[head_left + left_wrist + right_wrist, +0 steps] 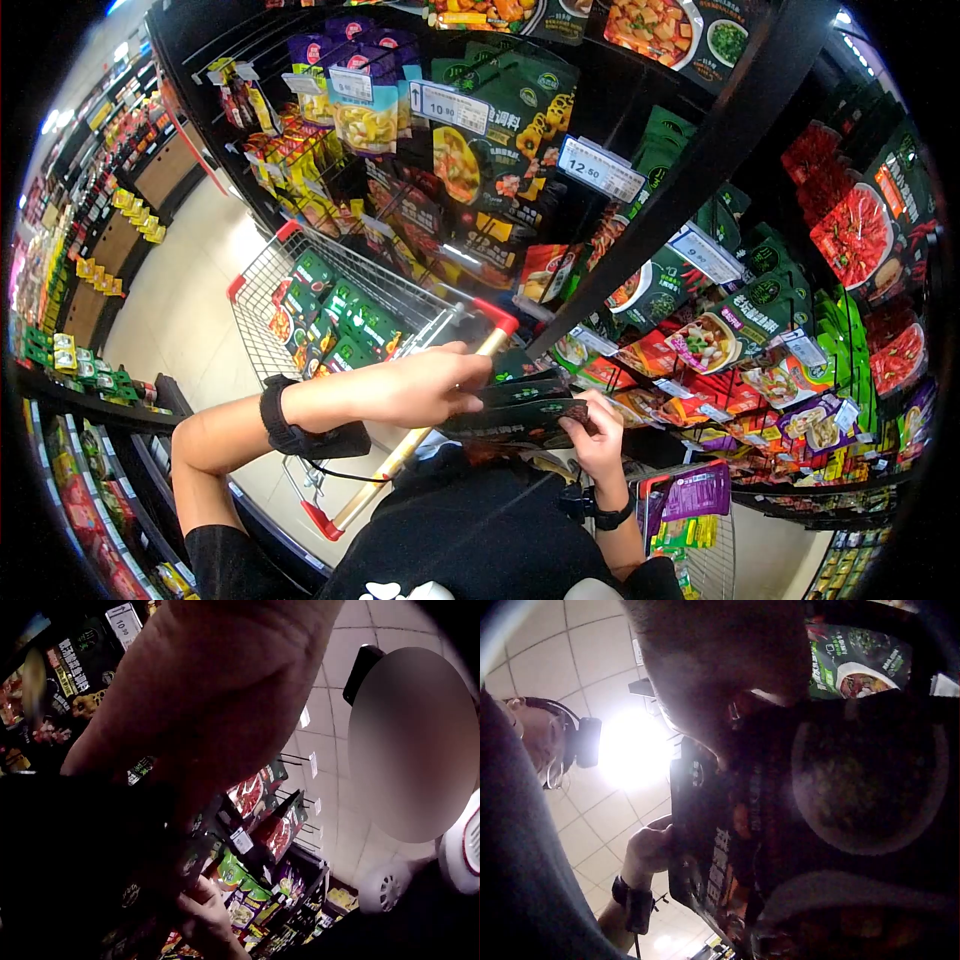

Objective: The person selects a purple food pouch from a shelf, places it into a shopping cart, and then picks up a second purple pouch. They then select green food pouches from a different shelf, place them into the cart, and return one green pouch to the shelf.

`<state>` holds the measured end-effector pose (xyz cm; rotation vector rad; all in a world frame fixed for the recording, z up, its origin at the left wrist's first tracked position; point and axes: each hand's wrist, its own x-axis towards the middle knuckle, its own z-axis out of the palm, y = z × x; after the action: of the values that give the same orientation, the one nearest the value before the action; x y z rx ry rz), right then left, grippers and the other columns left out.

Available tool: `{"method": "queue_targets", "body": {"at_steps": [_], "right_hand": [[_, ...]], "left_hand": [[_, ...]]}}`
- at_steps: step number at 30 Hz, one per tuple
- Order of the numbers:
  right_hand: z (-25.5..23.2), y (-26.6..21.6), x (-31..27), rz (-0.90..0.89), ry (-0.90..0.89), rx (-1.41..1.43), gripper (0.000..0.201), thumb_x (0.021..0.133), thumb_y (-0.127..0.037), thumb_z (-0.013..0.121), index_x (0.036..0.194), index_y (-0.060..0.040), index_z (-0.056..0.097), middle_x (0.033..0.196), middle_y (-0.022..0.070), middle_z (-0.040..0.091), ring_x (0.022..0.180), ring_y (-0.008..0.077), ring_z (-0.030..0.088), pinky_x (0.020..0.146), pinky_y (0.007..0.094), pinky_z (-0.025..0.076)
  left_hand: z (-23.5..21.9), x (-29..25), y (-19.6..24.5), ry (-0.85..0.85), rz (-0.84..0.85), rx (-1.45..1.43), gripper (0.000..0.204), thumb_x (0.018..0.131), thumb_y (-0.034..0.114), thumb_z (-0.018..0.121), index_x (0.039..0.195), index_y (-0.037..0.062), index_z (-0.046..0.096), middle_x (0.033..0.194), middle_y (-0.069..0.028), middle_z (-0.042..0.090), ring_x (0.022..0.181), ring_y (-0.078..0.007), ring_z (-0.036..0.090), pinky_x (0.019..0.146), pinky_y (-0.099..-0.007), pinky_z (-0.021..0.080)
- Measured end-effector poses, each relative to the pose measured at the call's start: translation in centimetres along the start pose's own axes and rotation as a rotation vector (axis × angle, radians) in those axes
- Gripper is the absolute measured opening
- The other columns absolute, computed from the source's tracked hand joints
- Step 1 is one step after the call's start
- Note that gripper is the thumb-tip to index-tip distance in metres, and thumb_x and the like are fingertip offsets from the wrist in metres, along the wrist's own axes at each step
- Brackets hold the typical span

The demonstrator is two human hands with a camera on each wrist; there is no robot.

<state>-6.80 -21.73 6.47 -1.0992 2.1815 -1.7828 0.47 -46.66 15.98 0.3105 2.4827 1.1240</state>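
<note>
Dark green seasoning packets [515, 424] are held on edge before the body, at least two one behind another. My right hand [597, 436] pinches their right end, thumb on the near face. At the other end my left hand [425, 386] grips them with curled fingers, back of the hand upward. The right wrist view shows the printed face of one dark packet [727, 862], with the left hand [651, 847] at its far edge. In the left wrist view the right hand [206, 911] appears beyond a dark, shadowed area.
A shopping cart [340, 515] stands to the left, its basket holding several green packets [350, 320]. Hanging packets with price tags [600, 170] fill the shelf ahead and right. A second cart [735, 560] with a purple packet [698, 492] is at lower right.
</note>
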Motion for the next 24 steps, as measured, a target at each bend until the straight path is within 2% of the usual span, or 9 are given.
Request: {"method": "queue_targets", "body": {"at_steps": [3, 6, 7, 10, 11, 15, 17, 20, 24], "right_hand": [[0.1, 0.5, -0.1, -0.042, 0.005, -0.027, 0.013, 0.064, 0.006, 0.060, 0.076, 0.0066, 0.054, 0.075, 0.0104, 0.053, 0.064, 0.0186, 0.051, 0.060, 0.0245, 0.041], [0.1, 0.7, -0.1, -0.042, 0.005, -0.033, 0.014, 0.064, 0.007, 0.061, 0.076, 0.0069, 0.054, 0.075, 0.0108, 0.053, 0.064, 0.0189, 0.051, 0.059, 0.0247, 0.041], [0.1, 0.6, -0.1, -0.037, -0.004, -0.033, 0.014, 0.064, 0.007, 0.061, 0.076, 0.0068, 0.054, 0.075, 0.0109, 0.053, 0.064, 0.0190, 0.051, 0.059, 0.0248, 0.041], [0.2, -0.2, 0.1, -0.028, -0.038, -0.033, 0.013, 0.063, 0.008, 0.060, 0.075, 0.0064, 0.054, 0.075, 0.0113, 0.053, 0.064, 0.0196, 0.052, 0.059, 0.0251, 0.042], [0.3, -0.4, 0.2, -0.026, -0.055, -0.032, 0.013, 0.063, 0.008, 0.060, 0.074, 0.0062, 0.054, 0.075, 0.0115, 0.053, 0.064, 0.0200, 0.052, 0.059, 0.0252, 0.042], [0.4, -0.6, 0.5, -0.054, -0.066, -0.052, 0.012, 0.063, 0.009, 0.060, 0.073, 0.0054, 0.054, 0.075, 0.0120, 0.055, 0.063, 0.0218, 0.053, 0.058, 0.0259, 0.042], [0.4, -0.3, 0.5, -0.061, -0.054, -0.054, 0.011, 0.063, 0.007, 0.060, 0.073, 0.0054, 0.055, 0.075, 0.0107, 0.054, 0.065, 0.0198, 0.052, 0.059, 0.0256, 0.041], [0.4, 0.0, 0.5, -0.067, -0.044, -0.059, 0.011, 0.063, 0.006, 0.060, 0.073, 0.0054, 0.055, 0.075, 0.0103, 0.054, 0.066, 0.0194, 0.052, 0.060, 0.0258, 0.041], [0.2, 0.0, 0.5, -0.054, -0.055, -0.058, 0.012, 0.063, 0.006, 0.060, 0.074, 0.0057, 0.055, 0.075, 0.0105, 0.055, 0.066, 0.0198, 0.053, 0.061, 0.0257, 0.042]], "left_hand": [[0.0, 0.1, -0.2, 0.036, 0.017, -0.001, 0.022, 0.081, 0.018, 0.058, 0.082, -0.0003, 0.046, 0.080, -0.0136, 0.046, 0.076, -0.0254, 0.049, 0.068, -0.0348, 0.041], [-0.8, 0.3, 0.1, 0.016, -0.034, -0.067, 0.025, 0.079, 0.020, 0.060, 0.078, -0.0008, 0.046, 0.080, -0.0137, 0.047, 0.076, -0.0236, 0.049, 0.067, -0.0344, 0.041], [-1.1, 0.3, 0.4, 0.018, -0.032, -0.078, 0.024, 0.079, 0.018, 0.061, 0.075, 0.0004, 0.045, 0.072, -0.0091, 0.047, 0.071, -0.0183, 0.048, 0.064, -0.0316, 0.040], [-1.6, 1.0, 0.2, -0.111, -0.222, -0.226, 0.022, 0.078, 0.014, 0.061, 0.074, 0.0023, 0.044, 0.066, -0.0033, 0.046, 0.066, -0.0130, 0.045, 0.061, -0.0292, 0.039], [-1.6, 1.0, 0.2, -0.092, -0.225, -0.248, 0.021, 0.077, 0.011, 0.062, 0.072, 0.0039, 0.043, 0.061, 0.0005, 0.044, 0.065, -0.0096, 0.042, 0.059, -0.0275, 0.038], [-1.9, 1.2, 0.5, -0.078, -0.259, -0.361, 0.021, 0.075, 0.008, 0.063, 0.075, 0.0042, 0.042, 0.067, -0.0011, 0.047, 0.066, -0.0101, 0.044, 0.059, -0.0273, 0.038], [-1.8, 1.3, 0.8, -0.037, -0.279, -0.429, 0.023, 0.074, 0.006, 0.064, 0.080, 0.0050, 0.042, 0.071, -0.0015, 0.048, 0.069, -0.0106, 0.045, 0.061, -0.0270, 0.038], [-1.6, 1.3, 0.6, 0.109, -0.288, -0.392, 0.031, 0.072, 0.004, 0.066, 0.088, 0.0062, 0.040, 0.077, -0.0022, 0.050, 0.074, -0.0121, 0.046, 0.063, -0.0271, 0.039], [-2.1, 1.5, 0.3, 0.004, -0.368, -0.485, 0.033, 0.072, 0.004, 0.066, 0.095, 0.0048, 0.043, 0.080, -0.0033, 0.052, 0.077, -0.0135, 0.047, 0.067, -0.0267, 0.039]]}}
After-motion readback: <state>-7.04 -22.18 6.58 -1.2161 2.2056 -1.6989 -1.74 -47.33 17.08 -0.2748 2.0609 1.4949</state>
